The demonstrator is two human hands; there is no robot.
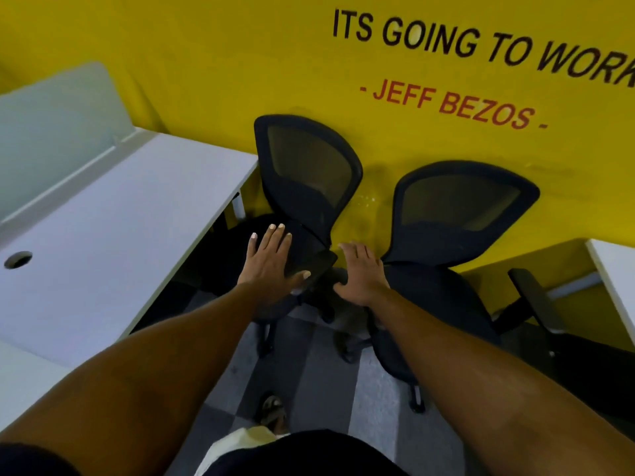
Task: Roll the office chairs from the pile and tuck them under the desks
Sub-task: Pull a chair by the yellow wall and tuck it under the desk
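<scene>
Two black mesh-backed office chairs stand against the yellow wall. The left chair (pixel 309 173) sits partly under the end of the white desk (pixel 113 228). The right chair (pixel 457 214) stands beside it, out in the aisle. My left hand (pixel 271 259) lies flat with straight fingers on the left chair's armrest. My right hand (pixel 360 273) hovers just right of that armrest, between the two chairs, fingers spread and holding nothing that I can see.
A frosted divider panel (pixel 58 125) runs along the left desk, which has a round cable hole (pixel 18 260). A second white desk (pixel 615 286) shows at the right edge with a black armrest (pixel 532 297) beside it. Grey carpet tiles (pixel 326 383) lie underfoot.
</scene>
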